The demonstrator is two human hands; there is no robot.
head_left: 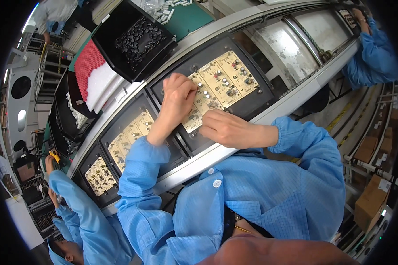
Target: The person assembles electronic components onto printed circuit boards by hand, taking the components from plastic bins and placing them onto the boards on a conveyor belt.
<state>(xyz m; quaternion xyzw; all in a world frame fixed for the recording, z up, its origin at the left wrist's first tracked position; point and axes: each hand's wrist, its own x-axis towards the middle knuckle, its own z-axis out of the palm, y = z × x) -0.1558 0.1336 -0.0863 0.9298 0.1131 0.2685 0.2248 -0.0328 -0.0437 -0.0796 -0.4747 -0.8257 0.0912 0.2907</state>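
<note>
nearest me, at six o'clock, are my own blue sleeves. my right hand (pixel 223 128) lies on the front edge of the black carrier tray (pixel 252 104), fingers curled together; whether they pinch a small part i cannot tell. just past it, at eleven o'clock from that hand, my left hand (pixel 177 95) is bunched, its fingertips pressed down on the near end of the cream circuit board (pixel 219 81) that sits in that tray. the board already carries a row of small silver-topped parts (pixel 227 81) toward its far end. i judge the step in hand to be seating a part into the board by hand. the next move, as i read it, calls for a straight, light push so no leg bends, while the right hand steadies the tray.

at nine o'clock along the conveyor (pixel 292 48) lie two more trays with boards (pixel 130 134), and a co-worker's blue sleeve (pixel 75 203). farther out, at eleven o'clock, is a black bin of dark round parts (pixel 139 37). at two o'clock, another person's sleeve (pixel 373 53).
</note>
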